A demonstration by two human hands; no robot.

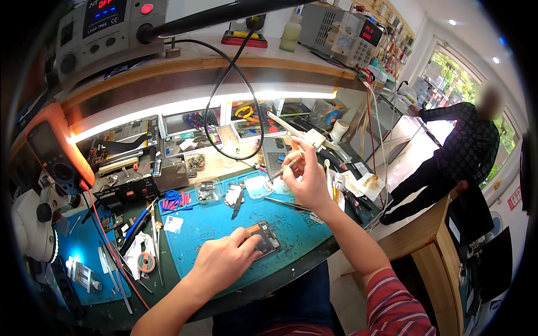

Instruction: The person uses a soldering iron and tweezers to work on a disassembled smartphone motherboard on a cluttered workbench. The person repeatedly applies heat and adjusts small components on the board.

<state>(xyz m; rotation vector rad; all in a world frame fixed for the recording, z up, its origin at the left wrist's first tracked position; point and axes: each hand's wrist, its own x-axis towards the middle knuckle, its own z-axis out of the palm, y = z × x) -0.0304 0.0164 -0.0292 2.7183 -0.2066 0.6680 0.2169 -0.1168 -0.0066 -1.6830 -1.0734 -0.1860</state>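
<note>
Right hand (305,173) pinches tool (278,174); left hand (228,256) touches phone (269,239), grip unclear.
Well beyond them, a station (94,51) bears lettering.

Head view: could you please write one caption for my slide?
Left hand resting on a smartphone on a blue work mat, right hand holding a slim tool, at an electronics workbench.

1. The dark green table (161,292) carries two blue mats.
2. On the larger mat (196,243) lie a dark phone (270,239), slim tweezers (287,204), a square clear box (209,191) and a rounded clear tray (258,187).
3. On the smaller left mat (106,297) rests a silver metal fixture (84,275).
4. A small spool (146,262) sits between the mats.
5. The wood-edged shelf (274,60) above holds a greenish bottle (291,35).
</note>
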